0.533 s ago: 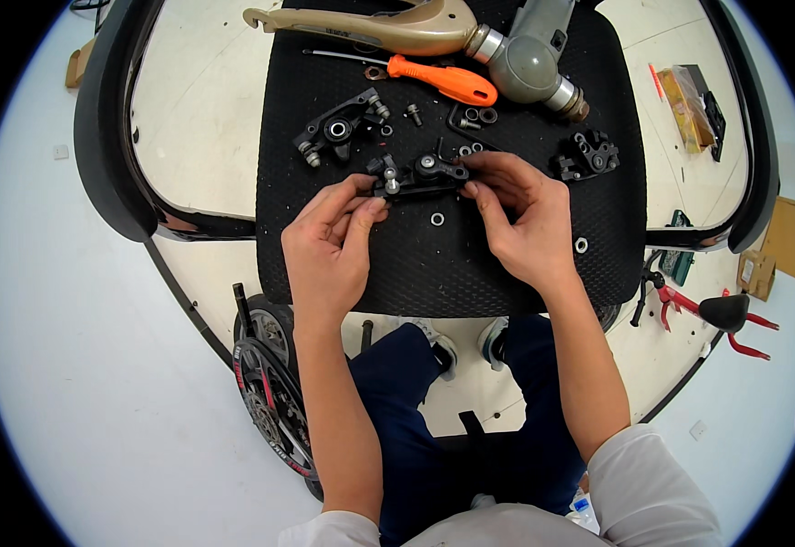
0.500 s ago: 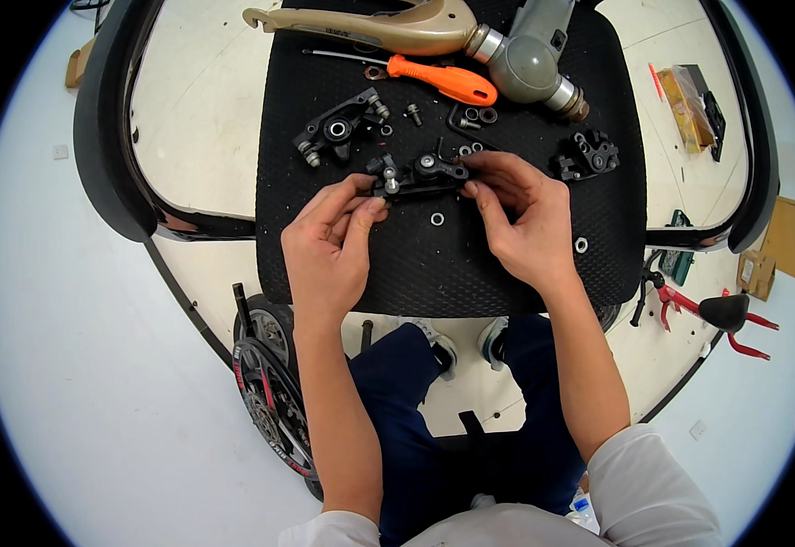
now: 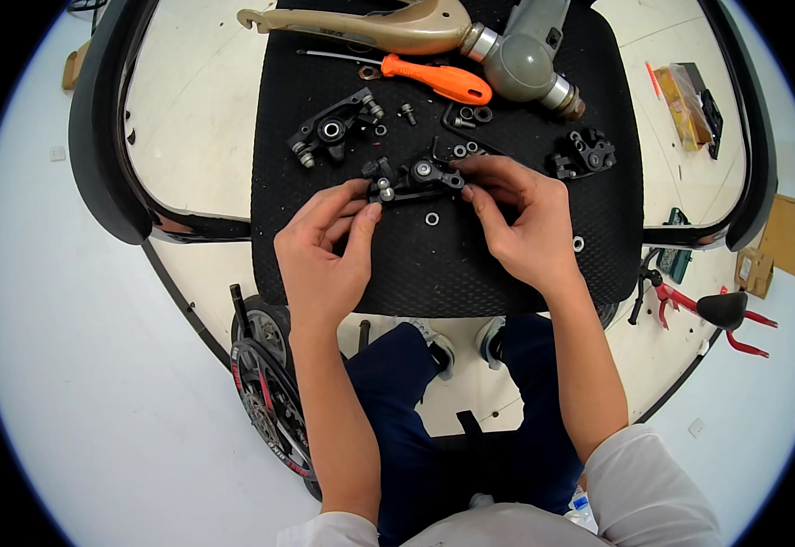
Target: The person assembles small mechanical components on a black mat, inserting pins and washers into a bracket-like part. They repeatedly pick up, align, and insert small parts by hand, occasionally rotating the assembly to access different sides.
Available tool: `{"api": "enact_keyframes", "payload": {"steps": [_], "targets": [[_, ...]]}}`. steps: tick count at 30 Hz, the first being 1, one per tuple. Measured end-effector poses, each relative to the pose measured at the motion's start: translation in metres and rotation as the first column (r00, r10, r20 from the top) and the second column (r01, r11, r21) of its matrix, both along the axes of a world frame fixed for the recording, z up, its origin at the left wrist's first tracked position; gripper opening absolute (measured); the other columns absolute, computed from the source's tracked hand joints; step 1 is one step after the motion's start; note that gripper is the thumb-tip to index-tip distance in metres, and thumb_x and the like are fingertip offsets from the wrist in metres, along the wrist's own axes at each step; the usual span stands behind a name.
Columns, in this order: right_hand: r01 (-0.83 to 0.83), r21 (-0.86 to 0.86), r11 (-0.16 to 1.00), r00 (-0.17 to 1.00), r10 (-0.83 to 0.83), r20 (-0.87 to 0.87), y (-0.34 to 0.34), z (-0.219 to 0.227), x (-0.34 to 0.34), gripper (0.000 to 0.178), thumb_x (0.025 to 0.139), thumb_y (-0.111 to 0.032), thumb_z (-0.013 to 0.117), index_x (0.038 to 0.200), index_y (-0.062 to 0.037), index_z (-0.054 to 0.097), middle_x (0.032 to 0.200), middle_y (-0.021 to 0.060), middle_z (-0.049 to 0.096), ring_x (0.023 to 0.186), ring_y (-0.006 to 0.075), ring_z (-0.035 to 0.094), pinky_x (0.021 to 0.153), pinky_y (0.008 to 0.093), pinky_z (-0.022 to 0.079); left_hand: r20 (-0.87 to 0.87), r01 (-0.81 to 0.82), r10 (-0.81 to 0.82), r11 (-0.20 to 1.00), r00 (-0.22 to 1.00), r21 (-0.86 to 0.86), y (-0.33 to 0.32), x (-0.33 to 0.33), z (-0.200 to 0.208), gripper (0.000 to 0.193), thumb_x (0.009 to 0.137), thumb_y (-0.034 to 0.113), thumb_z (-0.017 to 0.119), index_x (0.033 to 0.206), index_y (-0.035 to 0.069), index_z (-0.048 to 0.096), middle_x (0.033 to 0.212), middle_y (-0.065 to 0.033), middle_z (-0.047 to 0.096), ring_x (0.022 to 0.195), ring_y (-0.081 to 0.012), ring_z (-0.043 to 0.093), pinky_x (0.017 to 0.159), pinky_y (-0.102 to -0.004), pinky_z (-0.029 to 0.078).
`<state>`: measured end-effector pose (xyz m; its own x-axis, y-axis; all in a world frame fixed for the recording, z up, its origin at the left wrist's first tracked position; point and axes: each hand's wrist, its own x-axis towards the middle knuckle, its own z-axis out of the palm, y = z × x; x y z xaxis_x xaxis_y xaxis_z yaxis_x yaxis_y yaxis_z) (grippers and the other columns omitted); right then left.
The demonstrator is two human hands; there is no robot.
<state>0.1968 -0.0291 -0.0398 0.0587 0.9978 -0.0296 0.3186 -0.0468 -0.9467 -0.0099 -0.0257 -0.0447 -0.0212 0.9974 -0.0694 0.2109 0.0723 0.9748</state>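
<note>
Caliper (image 3: 423, 171) in left hand (image 3: 324, 260) and right hand's (image 3: 527, 219) fingertip grip, washer (image 3: 427, 220) just beside, orange screwdriver (image 3: 447, 82) beyond

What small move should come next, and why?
Perhaps the left hand should steady the black brake caliper, freeing the right hand for a silver washer: hands hold both caliper ends, and the washer lies loose on its near side.

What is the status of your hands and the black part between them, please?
Left hand gripping left end of black mechanical part, right hand gripping right end. Part above black seat. Loose washer close by, near side.
</note>
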Motion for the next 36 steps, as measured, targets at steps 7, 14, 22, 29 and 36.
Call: {"api": "enact_keyframes", "payload": {"steps": [7, 14, 22, 29, 36], "targets": [[0.003, 0.057, 0.998, 0.997, -0.008, 0.072, -0.001, 0.002, 0.004, 0.022, 0.084, 0.004, 0.068, 0.106, 0.0022, 0.071, 0.098, 0.0152, 0.074, 0.084, 0.0224, 0.074, 0.076, 0.0314, 0.059, -0.017, 0.002, -0.002, 1.0, 1.0, -0.025, -0.003, 0.004, 0.003, 0.026, 0.089, -0.008, 0.068, 0.115, -0.011, 0.066, 0.097, -0.0151, 0.073, 0.09, -0.015, 0.072, 0.082, -0.022, 0.057], [0.046, 0.019, 0.999, 0.957, -0.049, 0.286, -0.005, 0.025, 0.046, 0.015, 0.084, -0.001, 0.07, 0.099, 0.0015, 0.072, 0.09, 0.0072, 0.072, 0.07, 0.0089, 0.062, 0.066, 0.0249, 0.051, 0.093, -0.035, 0.046, 0.993, 0.995, -0.113, -0.004, 0.003, 0.005, 0.026, 0.087, -0.009, 0.069, 0.112, -0.013, 0.066, 0.098, -0.0176, 0.073, 0.093, -0.0156, 0.072, 0.08, -0.0233, 0.058], [-0.177, -0.076, 0.981, 0.866, 0.192, 0.461, -0.016, 0.03, 0.058, 0.021, 0.074, 0.001, 0.076, 0.094, 0.0023, 0.071, 0.076, 0.0099, 0.062, 0.064, 0.0181, 0.059, 0.059, 0.029, 0.049, 0.097, -0.084, 0.094, 0.991, 0.991, -0.102, -0.005, 0.007, 0.007, 0.03, 0.084, -0.006, 0.073, 0.112, -0.012, 0.064, 0.101, -0.0182, 0.072, 0.093, -0.0166, 0.072, 0.082, -0.0246, 0.058], [-0.177, -0.164, 0.97, 0.884, 0.23, 0.408, -0.021, 0.04, 0.066, 0.017, 0.078, 0.001, 0.073, 0.095, 0.0029, 0.07, 0.083, 0.011, 0.068, 0.071, 0.0183, 0.067, 0.067, 0.0286, 0.054, 0.051, -0.116, 0.119, 0.991, 0.992, -0.061, -0.006, 0.013, 0.006, 0.04, 0.078, -0.004, 0.079, 0.114, -0.008, 0.062, 0.096, -0.0181, 0.072, 0.089, -0.0176, 0.072, 0.08, -0.0257, 0.059], [-0.103, -0.12, 0.987, 0.979, 0.122, 0.161, -0.007, 0.048, 0.039, 0.011, 0.088, -0.004, 0.068, 0.098, 0.0026, 0.068, 0.087, 0.0074, 0.069, 0.079, 0.0138, 0.07, 0.072, 0.0248, 0.056, 0.076, -0.13, 0.136, 0.988, 0.988, -0.087, -0.01, 0.013, 0.014, 0.036, 0.078, -0.006, 0.08, 0.108, -0.007, 0.059, 0.094, -0.0168, 0.073, 0.084, -0.0155, 0.071, 0.077, -0.025, 0.059]]}}
